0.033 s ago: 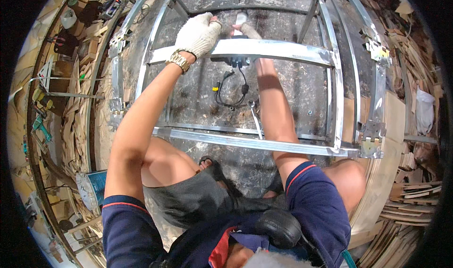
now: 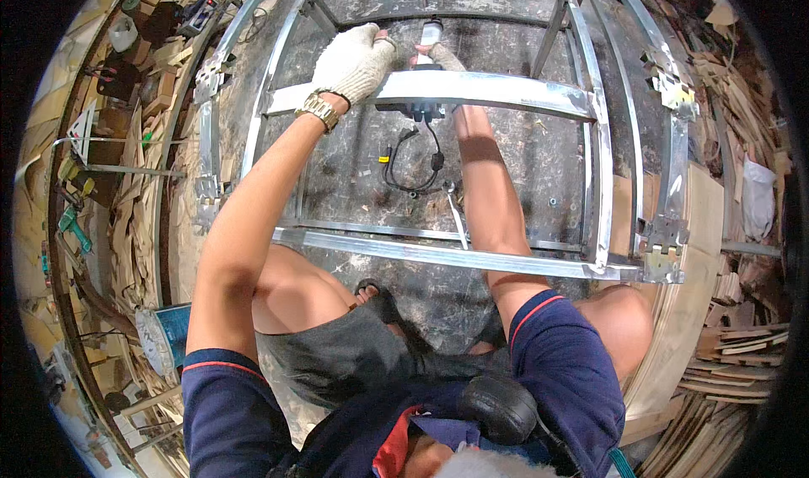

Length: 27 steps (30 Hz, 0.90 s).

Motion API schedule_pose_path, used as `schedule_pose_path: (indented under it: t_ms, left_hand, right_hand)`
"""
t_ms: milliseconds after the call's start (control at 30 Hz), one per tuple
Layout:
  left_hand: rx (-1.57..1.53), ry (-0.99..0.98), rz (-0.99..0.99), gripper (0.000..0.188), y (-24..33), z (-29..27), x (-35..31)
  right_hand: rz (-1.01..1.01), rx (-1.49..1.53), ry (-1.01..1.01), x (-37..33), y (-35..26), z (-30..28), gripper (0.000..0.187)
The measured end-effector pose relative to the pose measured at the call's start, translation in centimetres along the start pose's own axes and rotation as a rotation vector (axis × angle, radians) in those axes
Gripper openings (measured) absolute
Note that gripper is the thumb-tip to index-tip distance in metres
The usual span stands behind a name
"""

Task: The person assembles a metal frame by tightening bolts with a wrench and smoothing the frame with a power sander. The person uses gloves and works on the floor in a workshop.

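Few such things show. A small white package or bag [image 2: 756, 193] lies among the wood offcuts on the floor at the far right, beyond the metal frame's right edge. A white-and-red triangular sign-like piece [image 2: 82, 131] stands in the clutter at the left side. A small yellow tag [image 2: 384, 154] sits on the black cable on the floor inside the frame. No screens are visible.

Nothing has shifted between the two looks. The gloved left hand [image 2: 352, 64] sits on the metal crossbar [image 2: 472, 90] exactly as before, and the right hand [image 2: 440, 57] is at the same spot behind that bar, gripping the power tool [image 2: 421, 99]. The tool's black cord [image 2: 413, 162] hangs in the same loop.
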<state>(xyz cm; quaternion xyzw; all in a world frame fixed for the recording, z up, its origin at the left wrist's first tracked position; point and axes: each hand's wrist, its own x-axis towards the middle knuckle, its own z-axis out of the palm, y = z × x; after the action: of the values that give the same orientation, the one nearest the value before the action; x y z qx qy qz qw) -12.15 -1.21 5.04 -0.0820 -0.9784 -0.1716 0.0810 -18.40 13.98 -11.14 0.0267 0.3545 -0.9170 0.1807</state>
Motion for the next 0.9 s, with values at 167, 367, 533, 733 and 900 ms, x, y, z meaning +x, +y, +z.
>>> schedule_pose_path:
  t_ms: [167,367,533,733,900]
  left_hand:
    - [0.027,-0.046,-0.035,0.056,0.0,-0.1,-0.1]
    - [0.141,-0.197,0.071,0.052,-2.0,0.6,1.0]
    - [-0.026,-0.439,0.273,0.038,-4.1,1.1,3.0]
    - [-0.688,-0.481,-0.406,0.037,-5.5,3.1,7.3]
    - [-0.866,-0.572,-0.501,0.037,-5.0,6.3,13.9]
  right_hand:
    - [0.024,0.009,-0.008,0.8,0.0,0.1,0.02]
    - [-0.125,-0.085,-0.059,-0.7,-1.4,2.0,0.027]
    - [-0.259,-0.469,0.054,-0.1,-0.6,0.7,0.031]
    - [-0.17,-0.205,-0.012,3.9,2.3,-1.6,0.032]
    - [-0.19,-0.286,0.042,4.0,2.0,-2.0,0.03]
